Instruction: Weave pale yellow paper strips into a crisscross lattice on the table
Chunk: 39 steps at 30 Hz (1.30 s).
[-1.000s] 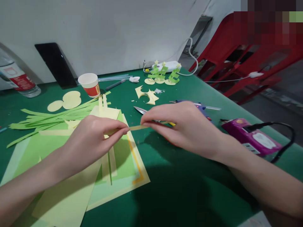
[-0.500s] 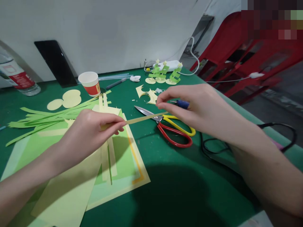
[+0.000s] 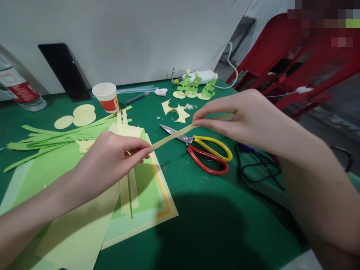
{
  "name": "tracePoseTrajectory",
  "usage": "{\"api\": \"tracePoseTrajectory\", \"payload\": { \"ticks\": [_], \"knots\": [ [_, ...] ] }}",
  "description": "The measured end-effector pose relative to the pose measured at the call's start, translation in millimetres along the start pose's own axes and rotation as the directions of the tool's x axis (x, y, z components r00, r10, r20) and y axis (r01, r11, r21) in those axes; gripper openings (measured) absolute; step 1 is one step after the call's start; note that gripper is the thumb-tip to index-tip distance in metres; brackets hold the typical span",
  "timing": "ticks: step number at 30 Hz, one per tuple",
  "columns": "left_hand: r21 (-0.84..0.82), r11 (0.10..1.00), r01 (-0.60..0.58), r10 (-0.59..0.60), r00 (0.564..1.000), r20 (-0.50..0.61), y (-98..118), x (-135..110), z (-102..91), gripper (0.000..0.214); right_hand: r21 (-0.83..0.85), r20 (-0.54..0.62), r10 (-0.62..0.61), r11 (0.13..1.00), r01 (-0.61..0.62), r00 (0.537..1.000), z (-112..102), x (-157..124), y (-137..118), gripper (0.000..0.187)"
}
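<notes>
The green table [image 3: 213, 225] fills the lower frame. Pale yellow and green sheets [image 3: 84, 225] overlap at the lower left.

Left hand [image 3: 109, 161], centre left, pinches one end of a strip [image 3: 171, 135] between thumb and forefinger, with the other fingers curled in. Right hand [image 3: 247, 120], centre right and higher, pinches the other end the same way, and a short tail pokes out past its fingers.

Scissors [image 3: 205, 150] lie open on the table under the strip's right half, apart from both hands. A cup [image 3: 107, 96] stands at the upper left.

The strip is a narrow band of yellow paper held off the table in the middle of the frame, sloping up to the right and pulled fairly straight. It looks almost weightless, thin and limp. It would likely sag if let slack, crease under a hard pinch and tear if tugged sharply. The ends look like the safest hold, gripped flat between the pads with only light tension.
</notes>
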<state>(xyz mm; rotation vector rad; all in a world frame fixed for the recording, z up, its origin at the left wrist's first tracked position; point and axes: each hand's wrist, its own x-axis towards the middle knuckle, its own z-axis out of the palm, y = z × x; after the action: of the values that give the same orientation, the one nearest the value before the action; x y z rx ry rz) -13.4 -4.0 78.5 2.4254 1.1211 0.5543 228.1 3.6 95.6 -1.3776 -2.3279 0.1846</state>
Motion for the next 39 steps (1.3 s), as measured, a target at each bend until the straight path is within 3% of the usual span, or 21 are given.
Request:
{"api": "tracePoseTrajectory", "payload": {
  "ticks": [3, 6, 9, 13, 23, 30, 33, 39],
  "knots": [
    [-0.054, 0.998, 0.031, -0.03, 0.999, 0.03, 1.1, 1.9, 1.5, 0.016, -0.006, -0.055, -0.01, 1.0, 0.009, 0.998, 1.6, -1.5, -3.8, 0.011],
    [-0.123, 0.99, 0.065, -0.055, 0.995, 0.08, 3.3, 2.9, 5.8, 0.017, 0.061, -0.115, -0.129, 0.989, 0.137, 0.985, 16.8, -4.6, -20.7, 0.013],
    [-0.138, 0.989, 0.047, -0.033, 0.994, 0.1, 5.3, 2.7, 11.1, 0.018, 0.104, -0.028, -0.186, 0.977, 0.188, 0.982, 33.7, -7.4, -36.2, 0.014],
    [-0.131, 0.991, 0.01, 0.004, 0.994, 0.105, 6.9, 1.1, 15.2, 0.019, 0.194, 0.052, -0.12, 0.975, 0.108, 0.991, 43.3, -8.7, -42.7, 0.016],
    [-0.105, 0.993, -0.05, 0.064, 0.988, 0.139, 12.8, -7.0, 8.4, 0.02, 0.239, 0.088, -0.013, 0.971, -0.008, 0.996, 35.9, -14.0, -52.0, 0.018],
    [0.02, 1.0, -0.016, 0.014, 0.997, 0.071, 6.8, -10.2, -22.6, 0.017, 0.233, 0.022, 0.114, 0.966, -0.116, 0.993, 11.7, -9.6, -29.0, 0.013],
    [0.051, 0.999, -0.007, 0.005, 0.999, 0.049, -0.4, -8.9, -32.3, 0.018, 0.29, 0.059, 0.178, 0.939, -0.187, 0.982, 4.0, -7.4, -20.6, 0.009],
    [0.046, 0.999, 0.028, -0.036, 0.98, 0.195, 3.1, -4.8, -18.7, 0.018, 0.4, 0.028, -0.006, 0.916, -0.006, 1.0, 18.1, -9.2, -37.6, 0.008]
  ]
}}
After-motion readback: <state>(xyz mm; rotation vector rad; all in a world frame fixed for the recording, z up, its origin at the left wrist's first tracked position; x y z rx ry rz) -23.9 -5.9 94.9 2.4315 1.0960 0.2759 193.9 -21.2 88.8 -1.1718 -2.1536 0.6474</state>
